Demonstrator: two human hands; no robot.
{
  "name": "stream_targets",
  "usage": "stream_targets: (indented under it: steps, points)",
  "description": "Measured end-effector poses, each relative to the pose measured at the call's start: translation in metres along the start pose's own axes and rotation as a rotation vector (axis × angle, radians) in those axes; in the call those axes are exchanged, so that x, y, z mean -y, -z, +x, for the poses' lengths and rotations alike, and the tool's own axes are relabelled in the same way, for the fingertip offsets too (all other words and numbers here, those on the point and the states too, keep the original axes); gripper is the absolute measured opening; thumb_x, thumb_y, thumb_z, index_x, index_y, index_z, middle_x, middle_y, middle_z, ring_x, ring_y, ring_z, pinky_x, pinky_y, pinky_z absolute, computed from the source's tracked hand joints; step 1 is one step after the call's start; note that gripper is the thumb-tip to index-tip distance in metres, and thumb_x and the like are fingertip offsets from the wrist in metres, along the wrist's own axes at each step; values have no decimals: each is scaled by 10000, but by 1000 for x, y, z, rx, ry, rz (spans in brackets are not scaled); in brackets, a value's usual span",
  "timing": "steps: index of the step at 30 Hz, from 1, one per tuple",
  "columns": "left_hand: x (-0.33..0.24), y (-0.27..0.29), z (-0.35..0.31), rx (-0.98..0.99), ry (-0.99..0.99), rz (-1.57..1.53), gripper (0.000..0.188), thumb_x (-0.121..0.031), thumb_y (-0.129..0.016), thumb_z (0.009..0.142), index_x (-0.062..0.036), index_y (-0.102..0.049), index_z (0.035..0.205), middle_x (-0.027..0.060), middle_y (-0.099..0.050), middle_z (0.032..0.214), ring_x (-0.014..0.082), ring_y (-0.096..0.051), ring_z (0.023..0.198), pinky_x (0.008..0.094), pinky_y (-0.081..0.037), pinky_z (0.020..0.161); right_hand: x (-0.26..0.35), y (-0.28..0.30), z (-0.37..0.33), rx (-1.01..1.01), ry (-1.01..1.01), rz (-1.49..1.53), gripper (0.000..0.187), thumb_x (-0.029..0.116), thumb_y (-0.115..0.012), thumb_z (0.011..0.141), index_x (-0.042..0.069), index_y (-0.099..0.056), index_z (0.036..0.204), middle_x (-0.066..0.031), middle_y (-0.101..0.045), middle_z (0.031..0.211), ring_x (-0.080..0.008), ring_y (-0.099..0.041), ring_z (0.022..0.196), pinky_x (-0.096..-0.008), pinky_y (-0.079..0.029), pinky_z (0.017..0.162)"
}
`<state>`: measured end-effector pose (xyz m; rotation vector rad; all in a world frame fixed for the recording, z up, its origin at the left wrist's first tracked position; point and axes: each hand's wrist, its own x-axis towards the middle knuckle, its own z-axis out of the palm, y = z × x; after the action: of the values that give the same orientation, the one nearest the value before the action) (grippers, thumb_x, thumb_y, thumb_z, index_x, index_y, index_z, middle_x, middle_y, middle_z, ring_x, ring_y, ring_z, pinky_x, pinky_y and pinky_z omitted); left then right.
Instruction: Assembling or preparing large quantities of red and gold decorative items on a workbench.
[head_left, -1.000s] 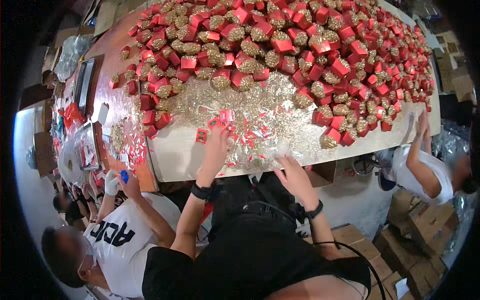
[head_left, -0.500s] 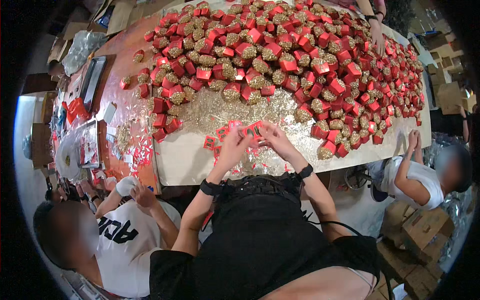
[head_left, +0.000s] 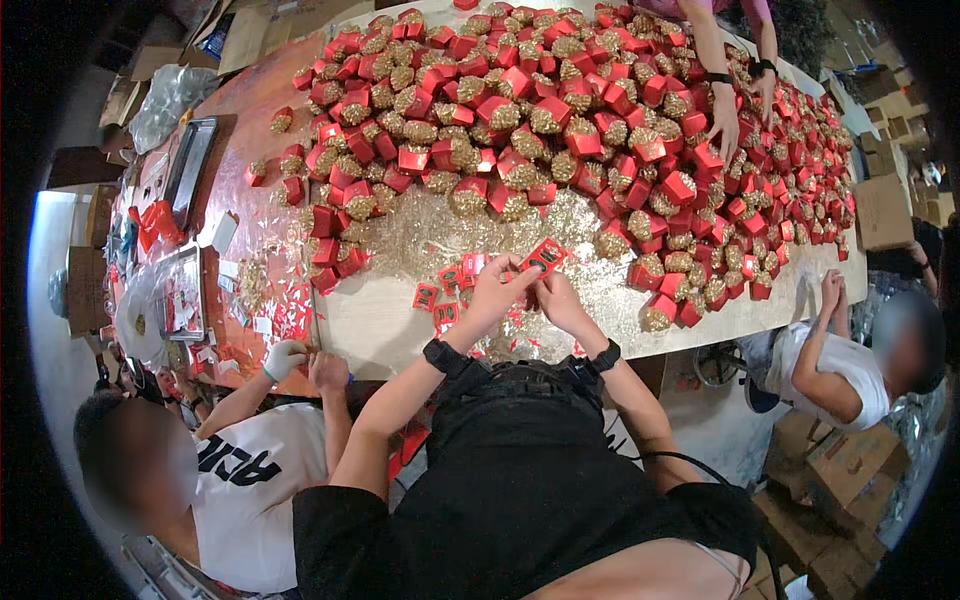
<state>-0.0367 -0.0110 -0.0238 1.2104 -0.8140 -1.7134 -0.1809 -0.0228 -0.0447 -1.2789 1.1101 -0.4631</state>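
Black short-sleeved shirt (head_left: 530, 480), dark wristbands (head_left: 606, 355), thin black cable (head_left: 690, 457)

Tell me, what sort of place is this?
Probably a workshop for handwork: red-and-gold pieces lie heaped on a large table, several people are around it, and cardboard boxes stand nearby.

Workshop, heaped worktable (head_left: 345, 318), cardboard boxes (head_left: 850, 458)

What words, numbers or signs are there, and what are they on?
White shirt, on the person at left: big black letters, but I don't copy printed words.
Red card held in the hands: dark marks, too small to read.
Red cards on the table: dark marks, also too small to read.
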Motion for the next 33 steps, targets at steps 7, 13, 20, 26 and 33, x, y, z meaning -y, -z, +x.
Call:
stream_targets:
  steps: [7,13,20,26,33]
  points:
    - [7,51,101,-173,224,401,395,-355,-593,801,-3,-549,977,87,-569,872,134,-535,847,273,-425,664,22,13,-25,433,-165,582,398,322,-300,957,31,-510,784,1,-446,530,-97,-389,452,-234,-329,459]
    - [34,97,178,-555,-76,1492,835,-459,-666,677,-5,-280,1261,254,-361,1230,430,-403,1090,496,-410,833,47,33,-42,410,-182,1086,285,251,-357,945,2,-489,905,-8,-399,712,-86,-345,566,-220,-295,503]
    - [35,100,161,-583,358,1105,740,-422,-659,704,-50,-324,1249,209,-377,1231,360,-477,1044,464,-458,790,74,59,-69,-41,91,732,335,262,-389,934,-12,-476,1107,-106,-585,875,-163,-573,768,-257,-432,663]
    - [-18,68,61,0,39,-84,379,-470,-463,850,-127,-498,1008,53,-572,924,204,-571,851,356,-520,649,55,56,-54,-214,184,772,228,213,-479,900,-7,-530,933,-128,-602,932,-167,-582,768,-274,-457,661]
    - [-59,-8,-42,-237,12,-362,361,-405,-437,885,-59,-406,983,133,-569,814,228,-597,576,307,-501,481,73,20,-46,-209,327,837,200,77,-583,830,-29,-576,1000,-73,-609,901,-118,-568,778,-230,-466,679]
